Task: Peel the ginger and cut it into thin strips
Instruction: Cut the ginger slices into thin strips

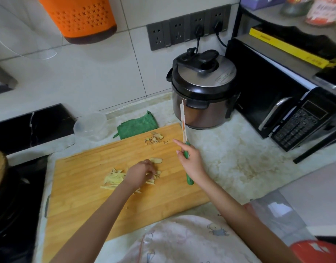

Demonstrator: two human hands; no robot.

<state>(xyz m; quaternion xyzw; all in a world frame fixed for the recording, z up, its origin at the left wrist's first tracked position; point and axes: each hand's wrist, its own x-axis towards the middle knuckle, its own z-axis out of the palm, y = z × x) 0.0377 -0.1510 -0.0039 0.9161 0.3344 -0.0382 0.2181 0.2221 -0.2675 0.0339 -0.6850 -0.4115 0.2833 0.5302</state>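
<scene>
Ginger strips (pixel 114 178) lay on the board (pixel 83 196) just left of the left hand (pixel 140 173). Its curled fingers rested among slices (pixel 156 160); whether they gripped any could not be told. The right hand (pixel 191 160) gripped the knife (pixel 183 128) by its green handle, forefinger extended, blade raised. Print on the yellow box (pixel 288 47), far right, was illegible.

One view only, head-worn and wide-angle. The scene is seen from above the near edge of the cutting board (pixel 83 190), pitched forward and down. The board is framed close, centre-low. The worktop (pixel 230 160) right of the board and the tiled wall (pixel 87 73) beyond the board are included.
</scene>
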